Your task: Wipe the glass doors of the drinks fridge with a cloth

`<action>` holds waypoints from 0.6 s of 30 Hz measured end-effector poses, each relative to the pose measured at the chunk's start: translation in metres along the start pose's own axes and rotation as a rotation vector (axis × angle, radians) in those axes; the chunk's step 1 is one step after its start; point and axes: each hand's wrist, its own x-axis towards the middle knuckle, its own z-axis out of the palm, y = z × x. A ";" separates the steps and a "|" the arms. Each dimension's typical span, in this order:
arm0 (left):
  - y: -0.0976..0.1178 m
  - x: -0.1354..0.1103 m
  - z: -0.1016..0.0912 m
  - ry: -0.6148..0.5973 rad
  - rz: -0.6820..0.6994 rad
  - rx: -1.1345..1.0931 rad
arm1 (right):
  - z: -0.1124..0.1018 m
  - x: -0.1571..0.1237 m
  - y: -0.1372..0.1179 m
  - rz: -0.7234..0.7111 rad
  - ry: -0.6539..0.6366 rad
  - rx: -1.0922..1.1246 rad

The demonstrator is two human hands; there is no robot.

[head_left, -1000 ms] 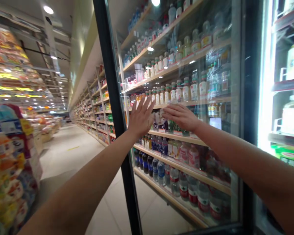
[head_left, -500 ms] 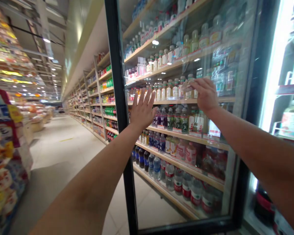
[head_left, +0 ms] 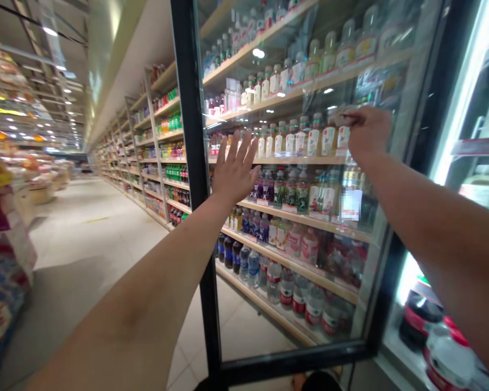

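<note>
A glass cooler door [head_left: 293,347] with a black frame stands swung out in front of me. My left hand [head_left: 234,168] lies against the glass near the frame's left side, fingers spread, holding nothing. Higher and to the right, my right hand [head_left: 369,133] is closed on a crumpled pale cloth [head_left: 345,115], which is at the glass. Most of the cloth is hidden in the fingers. Through the pane show rows of bottled drinks [head_left: 299,187] on wooden shelves.
To the right is the lit cooler interior, with large bottles [head_left: 448,353] low down and a shelf [head_left: 476,146] above. Drink shelves [head_left: 165,141] run along the aisle [head_left: 93,222] to the left. A stack of bagged goods [head_left: 2,293] stands at the far left.
My right hand has moved right and slightly up across the glass with the cloth. The left hand stays by the frame. The view has shifted a little.
</note>
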 end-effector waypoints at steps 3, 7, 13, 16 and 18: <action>0.000 0.000 0.001 0.005 0.003 0.021 | -0.003 -0.014 -0.010 0.094 0.098 0.001; 0.000 0.000 0.003 0.009 0.016 0.037 | -0.011 -0.017 -0.011 0.021 0.024 0.045; -0.001 0.000 0.002 0.010 0.015 0.023 | -0.004 -0.019 0.000 0.178 0.192 0.055; 0.000 -0.001 0.001 0.007 0.015 0.023 | -0.004 -0.028 0.004 0.095 0.188 0.051; 0.000 -0.001 0.000 0.004 0.013 0.023 | -0.007 -0.028 0.010 0.068 0.155 0.054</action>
